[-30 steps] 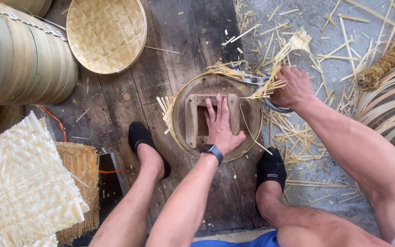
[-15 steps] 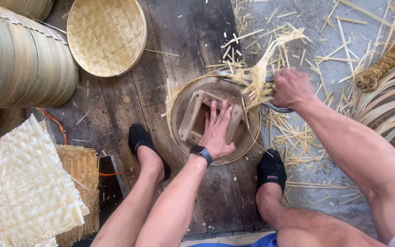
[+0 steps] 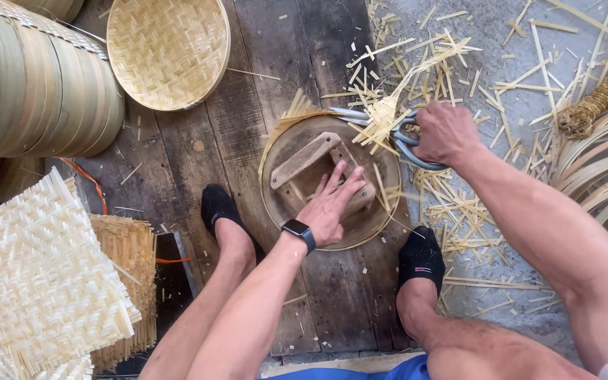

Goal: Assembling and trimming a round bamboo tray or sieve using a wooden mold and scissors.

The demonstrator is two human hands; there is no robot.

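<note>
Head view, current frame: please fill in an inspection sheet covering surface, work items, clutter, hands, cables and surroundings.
Surface: dark weathered wooden planks, grey floor at right.
Work items: round wooden form with a wooden block handle, woven bamboo edge around it; metal shears cutting the protruding strips.
Clutter: pale bamboo strip offcuts scattered at right.
Hands: left hand pressing flat on the form; right hand gripping the shears.
Cables: orange cord at left.
Surroundings: round woven bamboo tray, stacked bamboo hoops, square woven mats.
</note>
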